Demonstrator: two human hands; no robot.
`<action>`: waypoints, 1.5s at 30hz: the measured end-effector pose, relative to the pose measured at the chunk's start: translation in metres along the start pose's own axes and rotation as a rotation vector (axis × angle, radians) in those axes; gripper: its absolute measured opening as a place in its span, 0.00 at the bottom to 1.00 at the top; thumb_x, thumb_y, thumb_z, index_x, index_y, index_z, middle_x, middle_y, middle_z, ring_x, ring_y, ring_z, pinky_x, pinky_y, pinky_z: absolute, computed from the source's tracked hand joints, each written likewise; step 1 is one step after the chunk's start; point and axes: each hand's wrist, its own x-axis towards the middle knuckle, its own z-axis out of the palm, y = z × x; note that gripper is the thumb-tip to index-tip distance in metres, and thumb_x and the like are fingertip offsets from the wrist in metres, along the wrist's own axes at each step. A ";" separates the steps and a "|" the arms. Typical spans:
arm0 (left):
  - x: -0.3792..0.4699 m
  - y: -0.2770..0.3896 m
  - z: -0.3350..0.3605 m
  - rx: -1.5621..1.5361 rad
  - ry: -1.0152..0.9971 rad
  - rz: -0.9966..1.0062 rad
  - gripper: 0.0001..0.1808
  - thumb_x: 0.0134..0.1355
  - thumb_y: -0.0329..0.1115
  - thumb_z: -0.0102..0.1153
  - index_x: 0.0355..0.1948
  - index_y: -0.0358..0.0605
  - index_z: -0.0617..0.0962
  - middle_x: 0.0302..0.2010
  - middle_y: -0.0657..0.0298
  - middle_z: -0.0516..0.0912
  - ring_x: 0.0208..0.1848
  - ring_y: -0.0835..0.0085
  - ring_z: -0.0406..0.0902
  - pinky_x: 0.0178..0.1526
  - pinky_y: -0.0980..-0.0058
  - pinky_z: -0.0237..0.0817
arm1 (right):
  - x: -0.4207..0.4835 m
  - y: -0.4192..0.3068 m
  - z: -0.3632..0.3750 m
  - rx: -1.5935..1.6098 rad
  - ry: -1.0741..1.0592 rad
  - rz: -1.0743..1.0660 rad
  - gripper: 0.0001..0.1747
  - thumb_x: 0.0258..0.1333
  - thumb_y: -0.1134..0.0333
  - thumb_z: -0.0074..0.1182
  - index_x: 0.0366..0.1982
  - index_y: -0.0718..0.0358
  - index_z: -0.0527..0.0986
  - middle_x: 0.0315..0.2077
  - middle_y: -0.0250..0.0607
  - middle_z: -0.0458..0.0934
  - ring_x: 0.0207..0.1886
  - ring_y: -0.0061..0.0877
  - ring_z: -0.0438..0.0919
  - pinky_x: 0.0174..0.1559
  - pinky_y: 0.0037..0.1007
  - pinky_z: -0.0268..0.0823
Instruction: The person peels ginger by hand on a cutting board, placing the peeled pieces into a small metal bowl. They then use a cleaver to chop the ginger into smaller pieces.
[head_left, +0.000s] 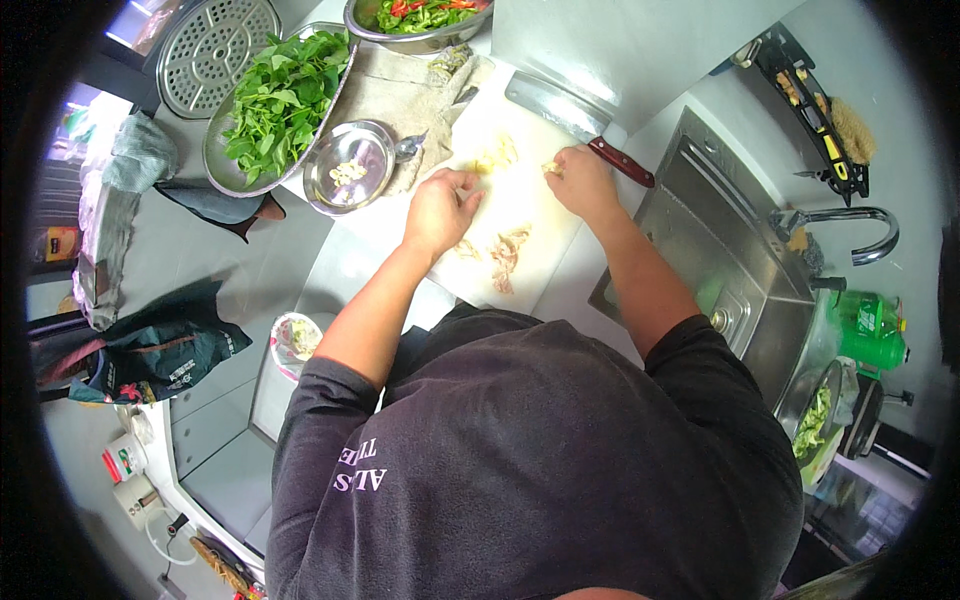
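A white cutting board (525, 210) lies before me. Over its left side is my left hand (444, 208), fingers curled beside small pale yellow pieces (501, 154); whether it holds anything is unclear. At the board's right side, my right hand (579, 180) pinches a small pale piece (553, 168), perhaps garlic. Beyond both hands rests a cleaver (559, 105) with a reddish wooden handle, untouched. Brownish peelings (507, 259) are on the near part of the board. Left of the board stands a steel bowl (319, 161) with peeled pale cloves inside.
A colander (217, 176) of leafy greens stands at the far left, beside a beige cloth (375, 82). Farther back is a metal bowl (420, 43) of cut green and red peppers. On the right are a steel sink (675, 225) and its curved faucet (855, 215).
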 end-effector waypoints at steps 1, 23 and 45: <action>-0.002 0.002 0.000 -0.048 -0.015 -0.021 0.09 0.52 0.29 0.65 0.34 0.37 0.81 0.31 0.58 0.80 0.25 0.73 0.76 0.32 0.74 0.69 | 0.000 -0.001 0.001 0.000 -0.011 0.015 0.13 0.43 0.64 0.61 0.31 0.64 0.77 0.34 0.47 0.77 0.38 0.41 0.76 0.42 0.38 0.69; 0.001 0.008 0.019 -0.828 -0.289 -0.487 0.13 0.65 0.33 0.53 0.46 0.34 0.75 0.39 0.58 0.81 0.39 0.72 0.81 0.41 0.79 0.74 | -0.019 -0.006 0.003 0.795 0.025 0.071 0.07 0.51 0.72 0.59 0.33 0.66 0.81 0.29 0.39 0.82 0.31 0.20 0.80 0.35 0.22 0.70; -0.027 0.018 -0.030 -1.388 -0.208 -0.479 0.14 0.57 0.23 0.60 0.45 0.30 0.77 0.41 0.55 0.81 0.43 0.71 0.80 0.49 0.76 0.72 | -0.032 -0.087 -0.020 0.824 -0.054 -0.325 0.07 0.49 0.74 0.61 0.33 0.68 0.79 0.32 0.41 0.80 0.32 0.22 0.80 0.36 0.22 0.73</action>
